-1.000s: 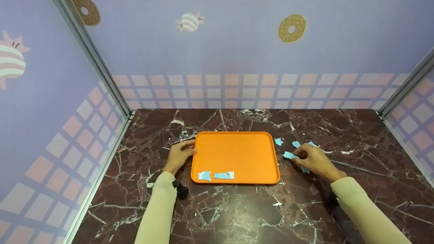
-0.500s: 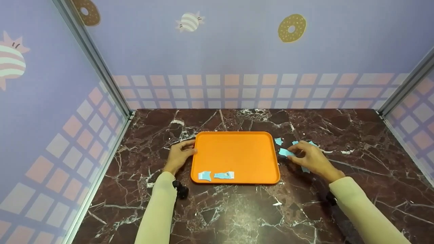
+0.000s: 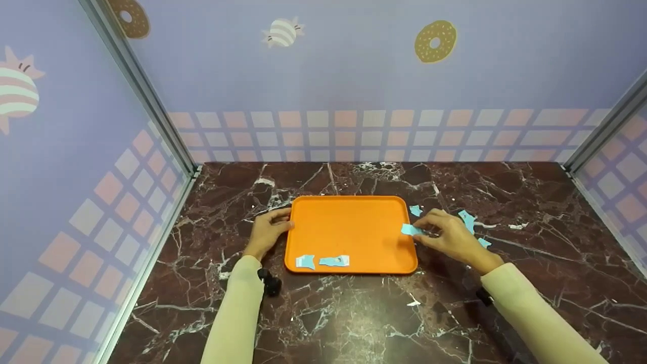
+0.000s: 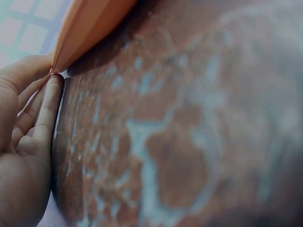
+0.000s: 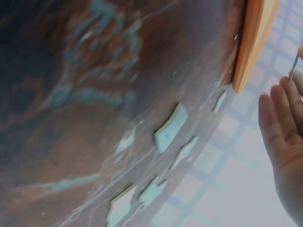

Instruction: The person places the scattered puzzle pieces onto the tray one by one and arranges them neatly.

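Dark marble tabletop [image 3: 354, 313] enclosed by pastel doughnut-patterned walls [image 3: 354, 76].

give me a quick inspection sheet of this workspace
surface: dark red marble table, white veins
job's things: orange tray with two blue paper scraps at its near edge; one blue scrap held over the tray's right rim
clutter: loose blue pieces on the table right of the tray
hands: left hand touches the tray's left rim; right hand pinches the scrap
cables: nothing seen
surroundings: purple walls with donut and candy prints
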A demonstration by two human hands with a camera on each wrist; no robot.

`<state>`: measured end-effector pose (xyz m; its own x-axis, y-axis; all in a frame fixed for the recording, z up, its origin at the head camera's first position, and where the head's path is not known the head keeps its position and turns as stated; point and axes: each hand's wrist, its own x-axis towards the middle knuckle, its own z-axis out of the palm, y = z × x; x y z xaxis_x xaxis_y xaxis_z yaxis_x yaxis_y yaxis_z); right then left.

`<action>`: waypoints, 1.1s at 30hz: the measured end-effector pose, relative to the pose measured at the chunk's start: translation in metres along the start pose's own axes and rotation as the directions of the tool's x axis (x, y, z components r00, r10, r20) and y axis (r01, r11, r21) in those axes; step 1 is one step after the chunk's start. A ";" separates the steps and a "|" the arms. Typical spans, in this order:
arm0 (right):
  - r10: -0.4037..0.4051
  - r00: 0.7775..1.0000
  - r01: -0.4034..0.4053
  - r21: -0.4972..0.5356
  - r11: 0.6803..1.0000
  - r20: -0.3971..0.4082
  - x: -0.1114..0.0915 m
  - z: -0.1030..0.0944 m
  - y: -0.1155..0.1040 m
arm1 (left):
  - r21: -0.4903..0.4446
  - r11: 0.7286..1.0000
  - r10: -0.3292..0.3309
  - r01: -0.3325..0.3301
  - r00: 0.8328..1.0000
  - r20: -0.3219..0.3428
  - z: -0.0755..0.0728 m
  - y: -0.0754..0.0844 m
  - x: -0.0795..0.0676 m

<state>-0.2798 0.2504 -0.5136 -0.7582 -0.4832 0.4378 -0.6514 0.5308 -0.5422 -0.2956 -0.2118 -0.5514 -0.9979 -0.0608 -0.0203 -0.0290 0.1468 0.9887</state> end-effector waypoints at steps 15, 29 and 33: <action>-0.048 0.997 0.047 0.018 0.999 0.064 0.007 0.013 -0.019 | -0.001 1.000 -0.003 0.003 1.000 -0.029 0.002 0.001 0.001; -0.058 0.994 0.057 0.016 0.998 0.091 0.012 0.029 -0.028 | 0.027 1.000 0.017 -0.016 1.000 -0.021 0.001 0.000 0.001; -0.060 0.993 0.058 0.023 0.998 0.101 0.012 0.033 -0.031 | 0.016 1.000 0.013 -0.013 1.000 -0.021 0.001 0.000 0.001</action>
<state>-0.2678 0.2049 -0.5148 -0.7111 -0.5820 0.3946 -0.6932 0.4862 -0.5321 -0.2972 -0.2108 -0.5513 -0.9969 -0.0792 -0.0040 -0.0169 0.1630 0.9865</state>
